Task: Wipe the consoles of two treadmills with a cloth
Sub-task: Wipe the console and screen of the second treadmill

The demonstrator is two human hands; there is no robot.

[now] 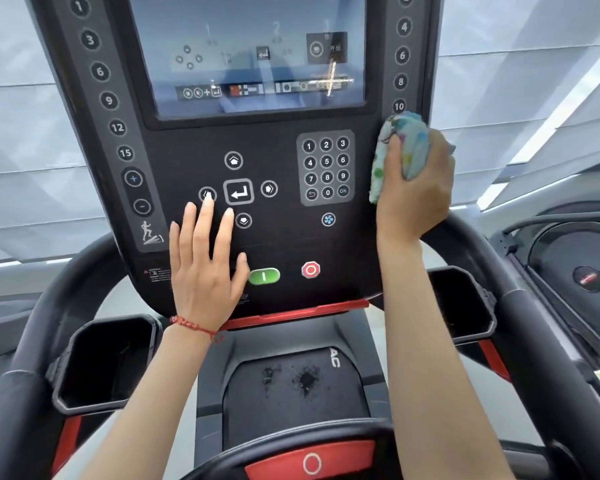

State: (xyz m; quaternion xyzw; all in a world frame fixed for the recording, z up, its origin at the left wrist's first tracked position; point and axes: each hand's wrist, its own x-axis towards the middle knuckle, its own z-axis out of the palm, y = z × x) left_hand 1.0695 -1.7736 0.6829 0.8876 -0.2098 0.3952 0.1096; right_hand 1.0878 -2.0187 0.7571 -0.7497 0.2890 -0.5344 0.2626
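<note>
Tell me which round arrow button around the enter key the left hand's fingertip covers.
The left-pointing one, left of the enter key; the left hand touches it with its middle fingertip. The other three stay uncovered.

we see pale grey panels (pixel 32 109) filling the background, crossed by slanting seams, with a bright white strip (pixel 548 133) running diagonally on the right. a red braided bracelet (pixel 191 325) circles one wrist. low on each side sits a black cup holder, one on the left (pixel 108 368) and one on the right (pixel 461 306), both dark inside. a thick black handlebar (pixel 541 327) curves around them. between the holders lies a black cover (pixel 257 410) marked by dark specks (pixel 305 379). at the bottom edge is a red pad (pixel 343 459) bearing a white ring.
</note>
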